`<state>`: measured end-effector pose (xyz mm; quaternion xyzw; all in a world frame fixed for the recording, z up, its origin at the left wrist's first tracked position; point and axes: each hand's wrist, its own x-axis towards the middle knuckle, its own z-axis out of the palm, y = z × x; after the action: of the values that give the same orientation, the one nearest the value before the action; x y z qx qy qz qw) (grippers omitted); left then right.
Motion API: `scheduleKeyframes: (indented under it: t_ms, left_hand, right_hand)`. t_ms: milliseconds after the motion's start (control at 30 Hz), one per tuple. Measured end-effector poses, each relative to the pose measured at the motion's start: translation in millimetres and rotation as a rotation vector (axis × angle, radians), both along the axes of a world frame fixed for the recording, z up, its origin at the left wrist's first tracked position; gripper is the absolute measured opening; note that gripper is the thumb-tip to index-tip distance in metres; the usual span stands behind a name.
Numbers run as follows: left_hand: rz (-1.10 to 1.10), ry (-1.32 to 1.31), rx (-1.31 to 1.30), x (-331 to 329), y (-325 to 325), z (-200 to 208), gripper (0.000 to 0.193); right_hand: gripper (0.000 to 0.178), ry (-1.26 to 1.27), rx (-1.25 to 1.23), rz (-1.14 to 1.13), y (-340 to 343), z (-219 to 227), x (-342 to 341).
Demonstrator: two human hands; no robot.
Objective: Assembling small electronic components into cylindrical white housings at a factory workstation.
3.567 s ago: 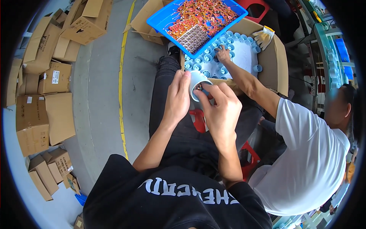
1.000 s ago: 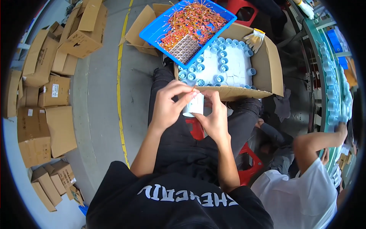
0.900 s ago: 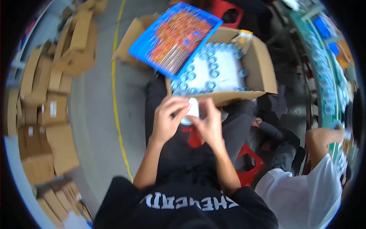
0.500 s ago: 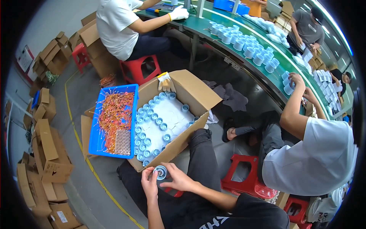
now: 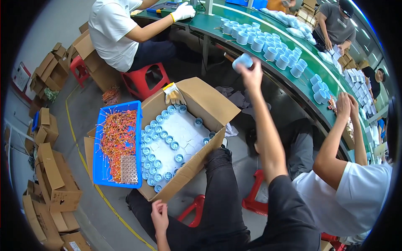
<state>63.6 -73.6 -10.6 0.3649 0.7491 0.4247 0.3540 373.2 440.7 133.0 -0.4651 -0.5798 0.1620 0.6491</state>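
My right hand is stretched far out toward the green bench. Its fingers are closed around a light blue plastic cup, somewhat blurred, with a thin orange end sticking out at its left. My left hand is by the near corner of the cardboard box, fingers curled in, and nothing shows in it. Inside the box, similar blue cups stand in rows on a white layer. A blue tray beside the box holds a tangle of orange-wired red parts and a grid-like block.
Many blue cups stand on the green bench. A white-gloved person sits at far left; another person sits close at right. A yellow-cuffed glove hangs over the box edge. Cardboard boxes line the left side.
The cup was in front of me between both hands; my right hand has carried it up and away toward the bench. My left hand has let go and dropped slightly lower.
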Motion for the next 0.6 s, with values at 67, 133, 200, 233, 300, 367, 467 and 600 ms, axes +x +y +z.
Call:
scheduleKeyframes:
  t_ms: [67, 133, 200, 233, 300, 367, 467, 600]
  left_hand:
    - [0.029, 0.035, -0.036, -19, -31, -18, 0.02]
    - [0.074, 0.076, -0.083, -28, -41, -26, 0.02]
    - [0.138, -0.017, -0.09, -30, -35, -23, 0.016]
    - [0.163, -0.066, -0.089, -29, -30, -23, 0.015]
    - [0.15, -0.075, -0.106, -31, -21, -27, 0.013]
    - [0.149, -0.072, -0.153, -31, -22, -28, 0.011]
    - [0.17, -0.078, -0.165, -33, -22, -28, 0.01]
    - [0.18, -0.083, -0.164, -36, -25, -34, 0.011]
  right_hand:
    - [0.061, -0.179, -0.034, -0.118, 61, 19, 28]
    - [0.062, -0.293, -0.137, -0.146, 91, 33, 32]
    - [0.063, -0.416, -0.228, -0.195, 115, 34, 42]
    - [0.064, -0.505, -0.145, -0.267, 126, 24, 51]
    - [0.064, -0.672, 0.029, -0.411, 144, 13, 58]
    - [0.064, -0.663, -0.011, -0.441, 158, 10, 49]
    - [0.064, -0.647, -0.103, -0.502, 165, 12, 28]
    - [0.061, -0.68, -0.144, -0.565, 180, 17, 6]
